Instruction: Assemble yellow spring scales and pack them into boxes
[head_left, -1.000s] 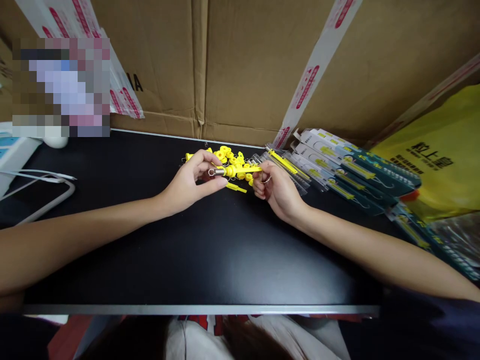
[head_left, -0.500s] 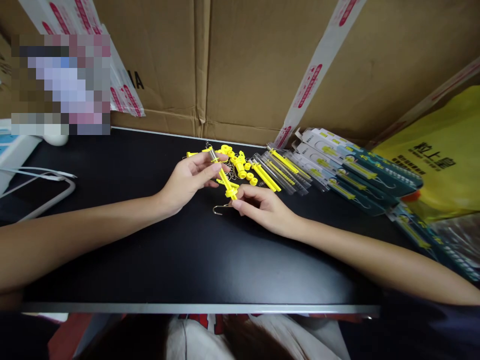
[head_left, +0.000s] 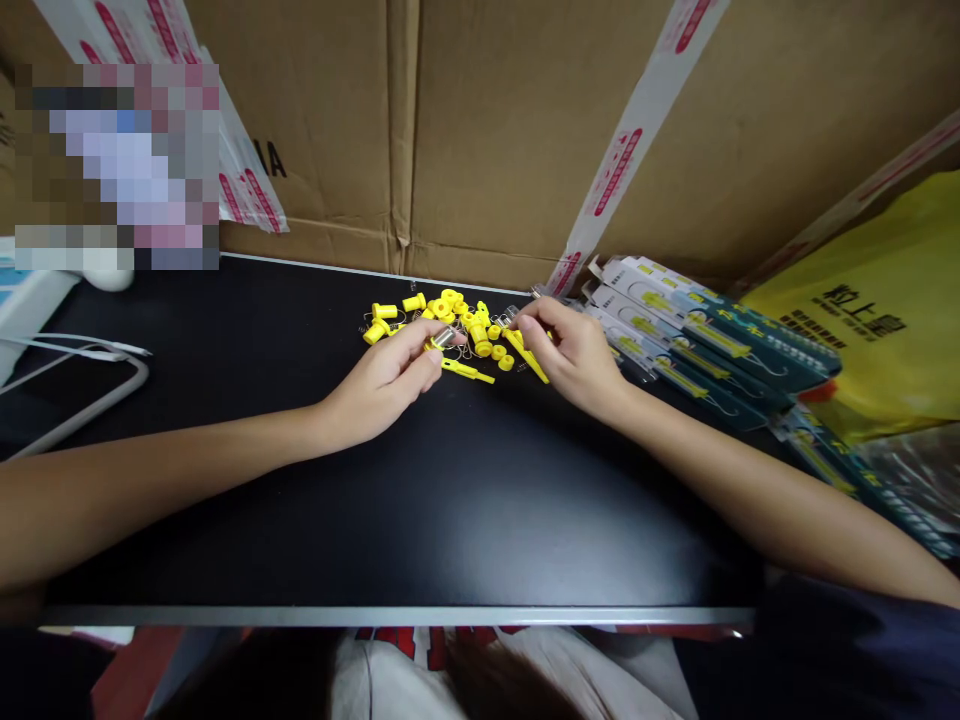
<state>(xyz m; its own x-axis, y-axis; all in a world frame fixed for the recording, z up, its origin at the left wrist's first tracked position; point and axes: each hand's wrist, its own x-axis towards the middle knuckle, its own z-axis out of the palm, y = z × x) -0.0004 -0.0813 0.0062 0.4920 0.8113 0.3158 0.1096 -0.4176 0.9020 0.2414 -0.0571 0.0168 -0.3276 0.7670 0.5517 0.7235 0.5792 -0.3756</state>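
Left grip [head_left: 379, 385] pinched on silver-ended yellow piece [head_left: 444, 338], above counter [head_left: 450, 520], beside loose yellow parts [head_left: 478, 335]. Right grip [head_left: 571, 355] narrow by yellow sticks [head_left: 529, 357], can't tell if holding anything. Piece looks light, stiff, bit slick imo; best pinched around middle.

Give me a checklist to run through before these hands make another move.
1. Left hand gripping the silver-ended piece: ok, pinched between thumb and fingers.
2. Right hand holding a part: cannot tell, its fingertips overlap things on the table.
3. Loose yellow parts in view: ok, many show between the hands.
4. Those parts sorted by shape: not ok, rings and flanged pieces lie jumbled.
5. Printed packs squared up: not ok, they overlap at a slant.
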